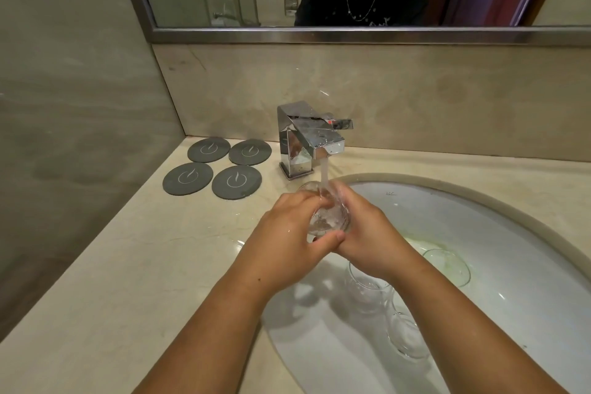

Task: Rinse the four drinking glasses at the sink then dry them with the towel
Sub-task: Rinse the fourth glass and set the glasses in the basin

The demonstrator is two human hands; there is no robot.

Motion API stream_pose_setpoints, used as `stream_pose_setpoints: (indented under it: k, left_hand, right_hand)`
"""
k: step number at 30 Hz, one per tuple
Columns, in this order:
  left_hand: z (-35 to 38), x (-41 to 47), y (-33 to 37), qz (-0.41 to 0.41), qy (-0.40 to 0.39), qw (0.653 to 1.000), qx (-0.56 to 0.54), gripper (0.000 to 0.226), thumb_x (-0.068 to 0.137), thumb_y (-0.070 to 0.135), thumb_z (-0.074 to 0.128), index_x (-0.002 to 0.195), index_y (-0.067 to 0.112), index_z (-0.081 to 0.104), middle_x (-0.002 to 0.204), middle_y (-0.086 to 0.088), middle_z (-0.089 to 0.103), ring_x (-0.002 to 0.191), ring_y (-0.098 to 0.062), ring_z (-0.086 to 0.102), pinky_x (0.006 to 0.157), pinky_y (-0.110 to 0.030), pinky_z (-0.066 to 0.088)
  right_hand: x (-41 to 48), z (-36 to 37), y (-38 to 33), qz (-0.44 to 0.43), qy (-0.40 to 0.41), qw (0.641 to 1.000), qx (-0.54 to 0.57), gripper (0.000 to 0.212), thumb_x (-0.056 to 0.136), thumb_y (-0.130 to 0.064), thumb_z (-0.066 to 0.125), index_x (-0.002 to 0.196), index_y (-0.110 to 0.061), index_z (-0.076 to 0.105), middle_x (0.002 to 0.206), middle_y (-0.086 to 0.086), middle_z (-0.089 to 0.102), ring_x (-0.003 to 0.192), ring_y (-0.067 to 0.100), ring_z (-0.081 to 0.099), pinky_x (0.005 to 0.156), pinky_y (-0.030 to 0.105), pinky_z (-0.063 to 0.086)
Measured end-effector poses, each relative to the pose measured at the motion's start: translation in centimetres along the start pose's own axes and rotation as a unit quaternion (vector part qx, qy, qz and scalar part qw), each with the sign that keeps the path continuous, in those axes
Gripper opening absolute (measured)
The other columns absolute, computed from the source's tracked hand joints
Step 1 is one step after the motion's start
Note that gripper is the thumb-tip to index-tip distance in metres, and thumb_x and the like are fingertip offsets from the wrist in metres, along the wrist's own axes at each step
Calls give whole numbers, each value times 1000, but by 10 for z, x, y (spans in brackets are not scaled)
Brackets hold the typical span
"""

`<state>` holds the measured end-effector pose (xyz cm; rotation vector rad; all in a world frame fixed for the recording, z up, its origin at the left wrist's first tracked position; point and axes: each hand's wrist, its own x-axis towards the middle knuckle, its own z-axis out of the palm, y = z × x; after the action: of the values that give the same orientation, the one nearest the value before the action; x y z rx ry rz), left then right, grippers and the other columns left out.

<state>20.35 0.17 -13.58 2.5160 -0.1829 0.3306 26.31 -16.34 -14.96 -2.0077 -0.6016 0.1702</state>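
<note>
Three glasses (410, 341) are lying loose in the sink (499, 221) basin, nearest the camera. Just above, left hand (287, 233) and right hand (367, 230) are both curling fingers round the fourth glass (327, 217), holding it tilted under the running faucet (310, 137). Likely handling light, stiff, wet-slippery and breakable, so gripping round the body rather than the thin rim is looking safest. Four coasters (217, 169) are sitting beyond, left of the faucet.
</note>
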Motion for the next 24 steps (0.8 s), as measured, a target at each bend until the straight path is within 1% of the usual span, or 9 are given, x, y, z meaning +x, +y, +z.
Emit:
stream_pose_setpoints:
  k: [2,5,7,11,14,16,19,22,24]
  left_hand:
    - [2,-1,0,-19,-29,999,1,48,92,60,58,130,32,65,132,16,63,128,-6,51,106,-33,46]
    - [1,1,4,-36,-36,997,-57,20,96,45,66,106,31,75,103,15,75,102,1,68,93,-34,55]
    - [0,1,6,-48,-20,995,-86,11,95,36,72,102,30,78,97,17,78,95,5,70,91,-30,56]
    - [3,2,6,-13,-9,999,-44,40,97,39,69,136,28,66,135,16,66,128,-1,56,105,-11,38]
    - [2,2,7,-30,-10,997,-67,42,98,39,68,138,27,63,134,17,65,122,6,55,95,1,34]
    - [2,2,8,-49,-15,994,-100,29,97,36,70,125,28,70,119,19,72,109,8,63,91,-5,43]
    - [2,3,8,-71,-15,982,-172,10,95,29,75,105,28,77,97,17,79,92,4,73,91,-29,58]
    - [1,5,7,-96,-1,966,-239,14,94,31,75,107,30,77,94,10,80,93,-7,76,92,-38,59]
    - [1,6,7,-122,0,933,-338,24,93,30,74,116,24,72,100,4,81,98,-13,76,90,-35,58]
  right_hand:
    - [0,0,-1,-14,-1,1000,-16,76,82,-25,81,151,-28,48,147,-12,58,133,-6,54,108,20,46]
    - [0,-1,-1,-25,14,999,-28,76,86,-18,83,152,-27,47,142,-19,53,120,-27,45,103,5,41]
    - [1,-1,1,-27,28,998,-39,78,87,-12,82,154,-27,45,136,-25,49,114,-33,41,97,-4,34]
    - [2,0,3,-27,31,998,-48,83,87,1,76,157,-26,42,140,-20,47,121,-16,46,97,-5,32]
    - [2,0,3,-46,29,997,-55,71,84,0,77,141,-35,52,126,-22,56,112,-14,55,91,2,39]
    - [2,1,4,-52,22,997,-62,63,83,-4,80,136,-29,57,119,-16,60,107,-8,60,86,7,43]
    - [2,0,1,-45,26,997,-64,72,84,-7,82,147,-25,52,125,-16,55,105,-11,55,86,-1,38]
    - [2,0,1,-39,36,997,-56,80,86,-10,83,155,-23,45,127,-17,50,110,-4,50,87,-4,35]
    - [3,2,1,-43,38,997,-58,80,85,-11,85,153,-25,46,125,-19,52,111,0,53,89,-1,39]
